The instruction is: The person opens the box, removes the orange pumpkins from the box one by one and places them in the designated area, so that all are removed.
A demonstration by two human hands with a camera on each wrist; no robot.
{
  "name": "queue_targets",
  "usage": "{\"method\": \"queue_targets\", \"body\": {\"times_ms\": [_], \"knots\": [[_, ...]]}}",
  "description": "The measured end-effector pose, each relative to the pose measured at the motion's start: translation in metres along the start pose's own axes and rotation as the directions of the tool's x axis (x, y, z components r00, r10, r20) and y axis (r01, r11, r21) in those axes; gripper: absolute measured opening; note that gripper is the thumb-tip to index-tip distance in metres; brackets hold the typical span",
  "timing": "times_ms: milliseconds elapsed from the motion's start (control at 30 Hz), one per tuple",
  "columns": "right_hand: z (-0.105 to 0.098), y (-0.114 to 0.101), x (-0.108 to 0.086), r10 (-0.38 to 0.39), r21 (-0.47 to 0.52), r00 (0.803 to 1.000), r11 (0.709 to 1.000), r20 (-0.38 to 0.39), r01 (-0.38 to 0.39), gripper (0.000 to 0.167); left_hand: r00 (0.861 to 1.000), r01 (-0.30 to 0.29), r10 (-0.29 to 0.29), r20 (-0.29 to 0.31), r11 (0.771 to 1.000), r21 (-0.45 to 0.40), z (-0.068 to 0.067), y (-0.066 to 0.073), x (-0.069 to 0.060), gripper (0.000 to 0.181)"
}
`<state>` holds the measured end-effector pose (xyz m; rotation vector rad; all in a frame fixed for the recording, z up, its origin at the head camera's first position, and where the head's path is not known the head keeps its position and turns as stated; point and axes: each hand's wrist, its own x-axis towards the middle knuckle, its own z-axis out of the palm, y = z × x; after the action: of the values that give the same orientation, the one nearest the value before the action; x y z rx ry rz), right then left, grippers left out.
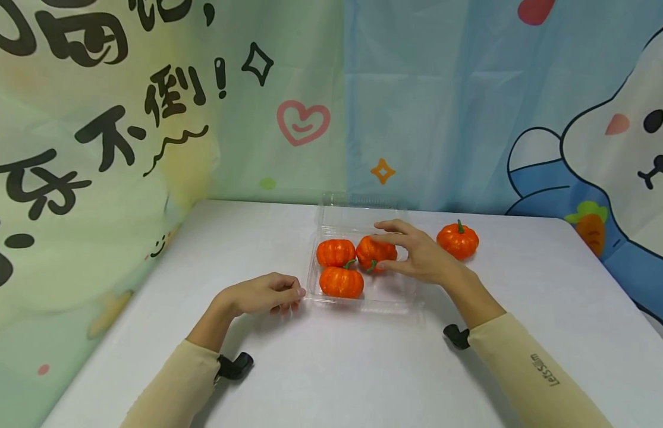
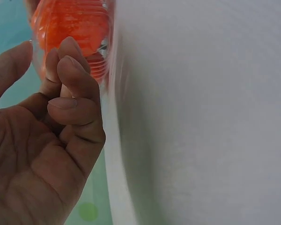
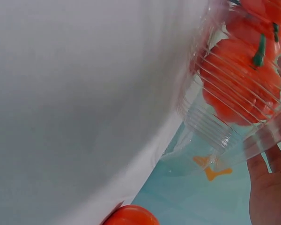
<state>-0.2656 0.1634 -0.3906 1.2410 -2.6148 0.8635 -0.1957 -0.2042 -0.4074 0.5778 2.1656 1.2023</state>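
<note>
A clear plastic clamshell container (image 1: 387, 290) lies on the table with its lid (image 1: 344, 217) folded back. Inside are two small orange pumpkins at the left, a rear pumpkin (image 1: 333, 252) and a front pumpkin (image 1: 342, 283), plus a tilted pumpkin (image 1: 370, 249) beside them. My right hand (image 1: 419, 252) has its thumb and fingers around the tilted pumpkin, which shows through the wall as an orange pumpkin (image 3: 239, 79) in the right wrist view. At the container's front left corner is my left hand (image 1: 269, 292), fingers loosely bent, thumb tip touching the edge.
Another orange pumpkin (image 1: 458, 240) sits on the white table (image 1: 331, 368), right of the container. Behind the table hangs a printed curtain (image 1: 427, 107) with lettering and a cartoon animal.
</note>
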Motion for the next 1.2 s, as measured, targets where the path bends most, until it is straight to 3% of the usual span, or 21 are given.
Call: {"method": "queue_targets", "body": {"times_ms": [600,933,1200], "knots": [[0.0022,-0.002,-0.0031,0.0,0.01,1.0,1.0,0.026,-0.001,0.059,1.0,-0.016,0.016,0.004,1.0,0.0,-0.0004,0.0027,0.0026,0.031],[0.0027,-0.008,-0.0038,0.099,-0.01,0.984,0.995,0.149,-0.099,0.077,1.0,0.004,-0.004,-0.005,1.0,-0.001,0.0,0.0011,-0.0007,0.033],[0.0038,-0.0065,-0.006,0.112,-0.038,0.986,0.993,0.125,-0.108,0.075,1.0,-0.003,0.003,0.0,1.0,-0.001,0.0007,0.0006,-0.0001,0.032]]}}
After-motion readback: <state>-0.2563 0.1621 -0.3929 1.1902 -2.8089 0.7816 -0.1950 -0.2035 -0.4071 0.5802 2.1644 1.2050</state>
